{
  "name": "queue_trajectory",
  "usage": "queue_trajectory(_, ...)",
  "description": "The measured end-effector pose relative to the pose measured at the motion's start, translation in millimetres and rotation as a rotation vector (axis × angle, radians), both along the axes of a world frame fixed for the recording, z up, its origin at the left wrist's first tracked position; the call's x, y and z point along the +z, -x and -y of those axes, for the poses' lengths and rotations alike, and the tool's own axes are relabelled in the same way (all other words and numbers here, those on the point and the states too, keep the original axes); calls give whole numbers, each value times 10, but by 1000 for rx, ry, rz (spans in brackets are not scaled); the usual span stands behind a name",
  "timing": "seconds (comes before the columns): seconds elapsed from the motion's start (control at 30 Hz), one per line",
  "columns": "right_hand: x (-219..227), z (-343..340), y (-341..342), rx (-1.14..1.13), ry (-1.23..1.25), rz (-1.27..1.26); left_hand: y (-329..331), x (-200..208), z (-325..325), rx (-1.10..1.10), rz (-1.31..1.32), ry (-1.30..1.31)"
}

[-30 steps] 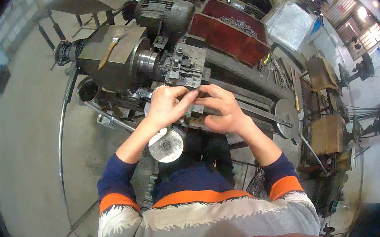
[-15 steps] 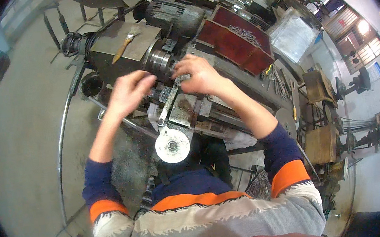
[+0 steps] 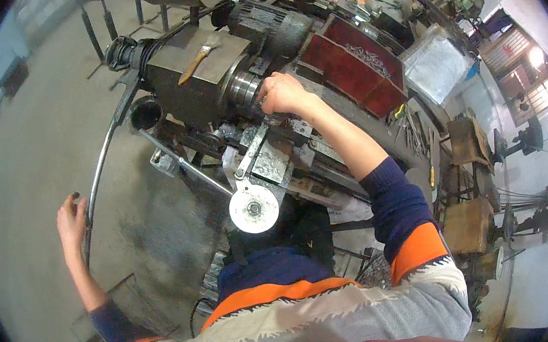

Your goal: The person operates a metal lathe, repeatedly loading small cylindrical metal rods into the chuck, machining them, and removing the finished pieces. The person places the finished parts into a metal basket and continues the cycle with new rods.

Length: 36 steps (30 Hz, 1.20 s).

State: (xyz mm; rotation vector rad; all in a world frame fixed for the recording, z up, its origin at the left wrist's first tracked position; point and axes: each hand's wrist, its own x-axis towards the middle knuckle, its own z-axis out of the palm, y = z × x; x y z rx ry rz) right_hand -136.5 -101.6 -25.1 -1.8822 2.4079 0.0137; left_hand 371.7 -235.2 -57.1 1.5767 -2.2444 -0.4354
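My right hand (image 3: pixel 283 94) is at the front of the lathe's shiny round chuck (image 3: pixel 243 89), fingers curled in. Whatever those fingers grip is hidden behind the hand. Far out to the left, over the floor, my left hand (image 3: pixel 72 224) is beside a long curved metal bar (image 3: pixel 101 164). A small dark bit shows at its fingertips, too small to name, and the fingers look pinched together. Below the chuck, a metal handle (image 3: pixel 252 152) lies slanted over the carriage (image 3: pixel 272 161), with a pale round handwheel (image 3: pixel 253 208) nearer to me.
A wooden-handled brush (image 3: pixel 195 66) lies on the headstock (image 3: pixel 169 63). Behind the bed, a dark red tray (image 3: pixel 336 64) holds small metal pieces. Several hand tools (image 3: pixel 409 126) lie to the right. A thin rod (image 3: pixel 186 163) slants toward the handwheel.
My left hand has swung away from the chuck, down and to the far left beside the curved bar. My right hand remains at the chuck, its fingers now against the chuck's front.
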Motion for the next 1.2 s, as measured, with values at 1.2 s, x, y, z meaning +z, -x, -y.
queue_trajectory(1.2, 226, -1636, 177, 9, 646, 18, 1722, -2131, 843, -168, 8, -210)
